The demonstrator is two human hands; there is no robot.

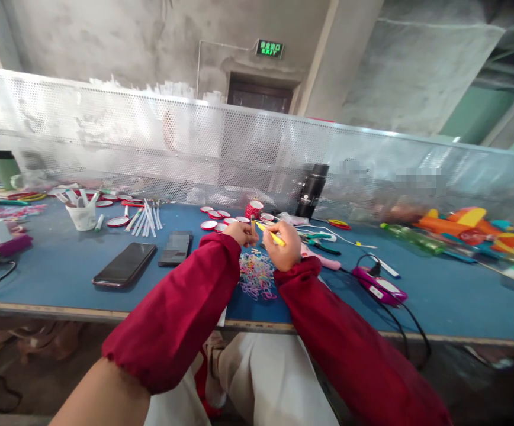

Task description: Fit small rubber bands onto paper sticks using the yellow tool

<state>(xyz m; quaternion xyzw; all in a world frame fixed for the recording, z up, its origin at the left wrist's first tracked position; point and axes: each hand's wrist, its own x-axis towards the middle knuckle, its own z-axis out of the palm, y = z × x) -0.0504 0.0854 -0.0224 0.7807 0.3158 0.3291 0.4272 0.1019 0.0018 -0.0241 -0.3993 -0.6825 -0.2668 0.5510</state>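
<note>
My left hand (240, 234) is closed, pinching a thin brown stick-like piece (253, 227) upright between the fingertips. My right hand (285, 247) grips a yellow marker (275, 238), its tip pointing at the brown piece. Whether the tip touches it, I cannot tell. Below both hands lies a loose pile of small multicoloured rubber bands (257, 277). Just beyond my hands are several white discs with red rims (209, 225) and a red-and-white round stack (254, 207). Dark red sleeves cover both forearms.
Two phones, a black one (125, 264) and a dark one (176, 248), lie left. Behind them are white sticks (144, 220) and a white cup (82, 215) of pens. A black flask (312, 192), green-handled pliers (323, 244) and a purple power strip (379, 286) with cables stand right.
</note>
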